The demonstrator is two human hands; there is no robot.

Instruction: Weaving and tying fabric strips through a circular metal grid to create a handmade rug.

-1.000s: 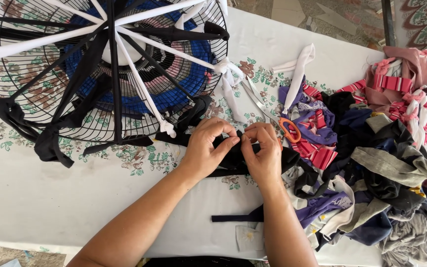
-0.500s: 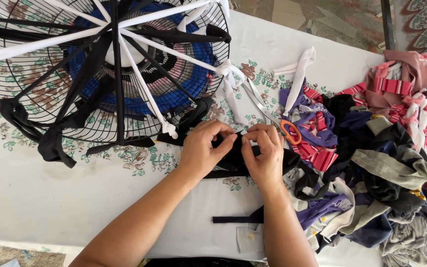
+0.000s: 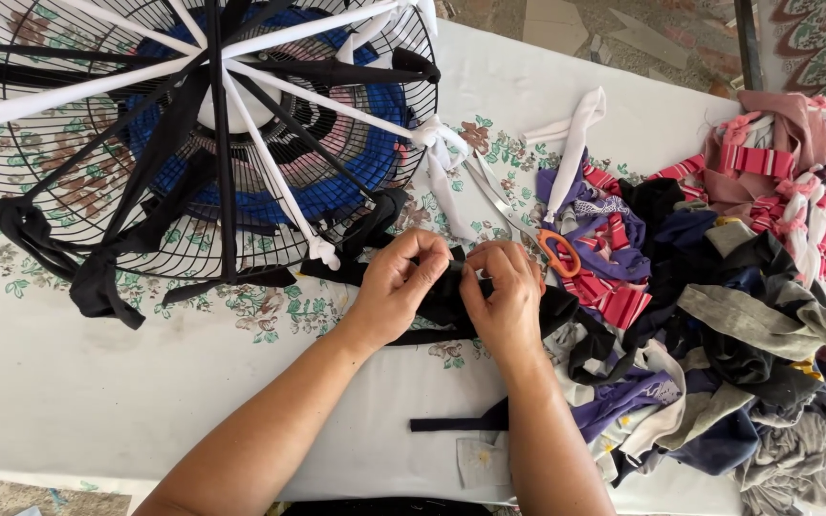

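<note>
The fingers (image 3: 429, 260) of the left hand (image 3: 396, 287) and those of the right hand (image 3: 507, 291) pinch the same strip of black stretchy cloth (image 3: 446, 298), thumbs almost meeting over a bunched fold. That strip lies on the counter (image 3: 69, 392), just below the rim of the round wire fan guard (image 3: 193, 143) (black and white strips are tied across its spokes). Orange-handled scissors (image 3: 528, 225) lie right of the guard's edge, touching the heap of mixed fabric scraps (image 3: 719, 287). Below the guard the white floral cloth is bare out to the counter's near edge.
</note>
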